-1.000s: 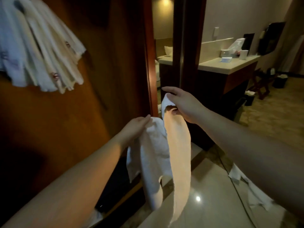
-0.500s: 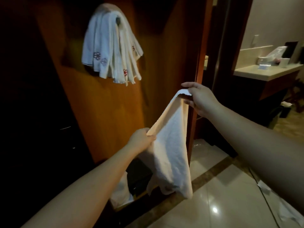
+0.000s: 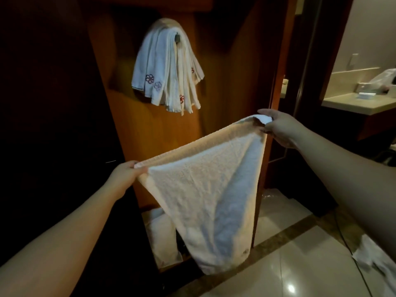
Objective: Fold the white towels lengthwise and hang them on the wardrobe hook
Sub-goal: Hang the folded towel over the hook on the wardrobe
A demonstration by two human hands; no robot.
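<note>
White terry towel (image 3: 205,189) is stretched out in mid-air in front of the wardrobe panel (image 3: 132,133), below the hook (image 3: 177,37). Left hand (image 3: 126,174) pinches the lower-left end of the top edge, right hand (image 3: 280,129) grips the upper-right corner, fingers curled round the cloth. My worry: the hanging part is bunched and twisted, so the fold could come out crooked. The hook's also stuffed with hung towels (image 3: 169,73), so one more might slide off or drag others down. No readable text, just reddish flower motifs, too blurry to call a brand.
</note>
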